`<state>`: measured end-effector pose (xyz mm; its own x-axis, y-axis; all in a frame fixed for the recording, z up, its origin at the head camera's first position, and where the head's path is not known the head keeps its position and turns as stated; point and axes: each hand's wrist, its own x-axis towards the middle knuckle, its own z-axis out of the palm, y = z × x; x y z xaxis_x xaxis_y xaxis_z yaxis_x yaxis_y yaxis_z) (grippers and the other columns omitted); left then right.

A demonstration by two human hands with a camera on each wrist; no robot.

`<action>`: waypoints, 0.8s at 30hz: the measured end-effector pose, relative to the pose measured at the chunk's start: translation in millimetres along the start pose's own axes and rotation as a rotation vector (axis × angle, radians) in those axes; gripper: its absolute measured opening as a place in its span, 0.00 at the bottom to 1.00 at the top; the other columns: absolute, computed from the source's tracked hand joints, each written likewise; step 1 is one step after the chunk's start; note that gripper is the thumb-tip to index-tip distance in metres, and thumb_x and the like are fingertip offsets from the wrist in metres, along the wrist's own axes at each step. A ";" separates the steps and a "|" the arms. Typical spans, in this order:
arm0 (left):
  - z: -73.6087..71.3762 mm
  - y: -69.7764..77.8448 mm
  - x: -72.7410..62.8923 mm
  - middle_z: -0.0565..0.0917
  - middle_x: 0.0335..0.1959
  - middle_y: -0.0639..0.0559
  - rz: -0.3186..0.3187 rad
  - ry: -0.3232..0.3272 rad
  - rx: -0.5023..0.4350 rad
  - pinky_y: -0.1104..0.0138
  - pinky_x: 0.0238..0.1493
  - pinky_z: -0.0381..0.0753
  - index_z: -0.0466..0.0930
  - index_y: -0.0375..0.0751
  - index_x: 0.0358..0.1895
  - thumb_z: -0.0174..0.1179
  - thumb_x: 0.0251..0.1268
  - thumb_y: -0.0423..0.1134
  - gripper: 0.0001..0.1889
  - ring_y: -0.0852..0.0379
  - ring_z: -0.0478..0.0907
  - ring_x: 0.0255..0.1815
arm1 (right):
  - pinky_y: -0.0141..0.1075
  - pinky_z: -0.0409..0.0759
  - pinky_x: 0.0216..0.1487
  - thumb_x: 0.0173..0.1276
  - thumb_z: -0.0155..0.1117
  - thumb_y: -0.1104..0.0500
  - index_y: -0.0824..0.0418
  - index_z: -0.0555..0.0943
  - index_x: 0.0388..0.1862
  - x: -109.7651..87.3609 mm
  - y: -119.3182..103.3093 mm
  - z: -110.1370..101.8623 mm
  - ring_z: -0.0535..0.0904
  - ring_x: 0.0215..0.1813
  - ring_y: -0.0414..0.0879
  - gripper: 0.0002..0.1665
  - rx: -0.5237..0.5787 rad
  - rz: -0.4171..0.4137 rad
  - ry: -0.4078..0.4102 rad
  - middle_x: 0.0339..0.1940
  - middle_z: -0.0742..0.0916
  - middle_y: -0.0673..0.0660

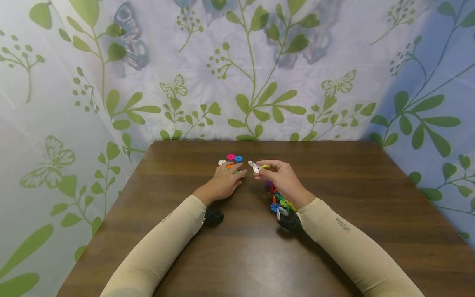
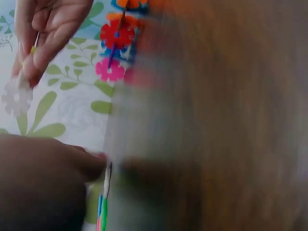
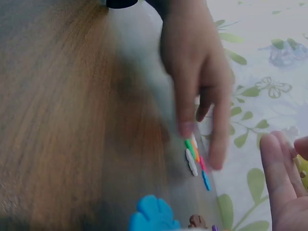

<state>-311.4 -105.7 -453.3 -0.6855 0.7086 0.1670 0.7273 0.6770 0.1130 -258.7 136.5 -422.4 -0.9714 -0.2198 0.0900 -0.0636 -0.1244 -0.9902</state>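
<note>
My right hand [image 1: 285, 178] pinches white flower-shaped discs [image 1: 255, 168] with a yellow one [image 1: 265, 166] beside them, held above the table. In the left wrist view a white disc [image 2: 16, 97] juts out past the right fingertips. My left hand [image 1: 222, 184] reaches down over a small group of loose flower discs, its fingers spread and fairly straight. Around it lie a pink disc [image 1: 231, 157], a blue disc [image 1: 238, 158], a white disc [image 1: 221, 162] and an orange one [image 1: 230, 166]. The fingertips are close to a green disc [image 3: 188, 144]; contact is unclear.
A pile of coloured flower discs [image 1: 275, 207], some joined, lies under my right wrist. Dark wrist gear [image 1: 214, 217] shows below the left cuff. The brown wooden table [image 1: 237, 255] meets a leaf-patterned cloth [image 1: 208, 95] at its back edge.
</note>
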 end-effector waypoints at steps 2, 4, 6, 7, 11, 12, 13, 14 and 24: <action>1.7 1.7 -0.8 0.69 0.78 0.44 0.016 -0.091 0.084 0.37 0.71 0.60 0.76 0.46 0.75 0.55 0.85 0.42 0.22 0.35 0.60 0.77 | 0.55 0.79 0.62 0.78 0.62 0.72 0.77 0.79 0.65 0.0 0.3 1.1 0.82 0.59 0.71 0.19 0.010 0.003 -0.009 0.64 0.79 0.73; -1.2 3.3 -1.0 0.76 0.73 0.48 0.036 -0.088 0.074 0.39 0.70 0.62 0.82 0.47 0.69 0.59 0.82 0.38 0.18 0.41 0.67 0.74 | 0.56 0.79 0.62 0.78 0.61 0.73 0.78 0.78 0.65 0.6 1.1 2.1 0.81 0.59 0.73 0.19 0.011 -0.001 -0.013 0.65 0.79 0.72; -4.6 3.9 -0.6 0.84 0.62 0.51 0.046 -0.038 -0.002 0.41 0.66 0.66 0.88 0.47 0.59 0.65 0.76 0.33 0.14 0.47 0.76 0.66 | 0.55 0.79 0.61 0.78 0.61 0.74 0.78 0.78 0.65 1.3 2.9 2.3 0.82 0.58 0.71 0.19 0.006 0.002 -0.010 0.64 0.80 0.72; -5.6 3.4 -0.3 0.87 0.56 0.52 0.038 -0.027 -0.054 0.42 0.63 0.69 0.89 0.47 0.55 0.68 0.73 0.32 0.12 0.50 0.79 0.61 | 0.55 0.79 0.61 0.78 0.61 0.74 0.78 0.79 0.65 1.4 4.2 2.3 0.81 0.58 0.73 0.19 0.008 0.005 -0.010 0.64 0.80 0.72; -6.5 -1.6 0.6 0.86 0.38 0.55 -0.068 -0.019 -0.347 0.57 0.49 0.79 0.89 0.42 0.49 0.74 0.66 0.31 0.11 0.56 0.81 0.42 | 0.55 0.81 0.60 0.77 0.62 0.74 0.77 0.80 0.64 1.8 8.9 2.1 0.84 0.56 0.70 0.18 0.012 0.013 -0.008 0.63 0.81 0.73; -7.0 -2.6 1.0 0.85 0.36 0.56 -0.104 -0.004 -0.410 0.61 0.45 0.80 0.89 0.41 0.48 0.75 0.66 0.32 0.10 0.57 0.81 0.39 | 0.55 0.81 0.60 0.77 0.62 0.75 0.76 0.80 0.63 1.9 10.0 2.1 0.85 0.55 0.69 0.18 0.015 0.014 -0.006 0.62 0.81 0.73; -7.9 -2.9 1.2 0.85 0.34 0.58 -0.134 0.033 -0.462 0.63 0.42 0.81 0.89 0.41 0.47 0.76 0.65 0.34 0.09 0.58 0.80 0.36 | 0.55 0.81 0.59 0.76 0.62 0.75 0.76 0.80 0.63 1.7 10.6 2.3 0.84 0.56 0.70 0.18 0.020 0.013 -0.005 0.61 0.81 0.73; -9.0 -2.7 1.1 0.85 0.31 0.60 -0.154 0.088 -0.518 0.65 0.38 0.81 0.90 0.43 0.44 0.77 0.65 0.35 0.08 0.59 0.79 0.34 | 0.55 0.81 0.59 0.76 0.63 0.75 0.76 0.80 0.63 1.7 11.1 2.5 0.84 0.55 0.70 0.18 0.023 0.012 -0.003 0.60 0.81 0.73; -21.6 16.5 2.4 0.91 0.34 0.59 -0.027 0.515 -0.732 0.68 0.35 0.86 0.95 0.42 0.39 0.80 0.59 0.35 0.06 0.64 0.87 0.33 | 0.60 0.80 0.58 0.77 0.64 0.73 0.73 0.73 0.72 -0.3 8.5 7.4 0.81 0.57 0.75 0.27 0.063 -0.056 0.007 0.59 0.81 0.73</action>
<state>-300.3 -97.1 -429.9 -0.7310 0.3975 0.5546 0.6709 0.2709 0.6903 -257.2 128.4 -430.1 -0.9684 -0.2040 0.1436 -0.1031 -0.1968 -0.9750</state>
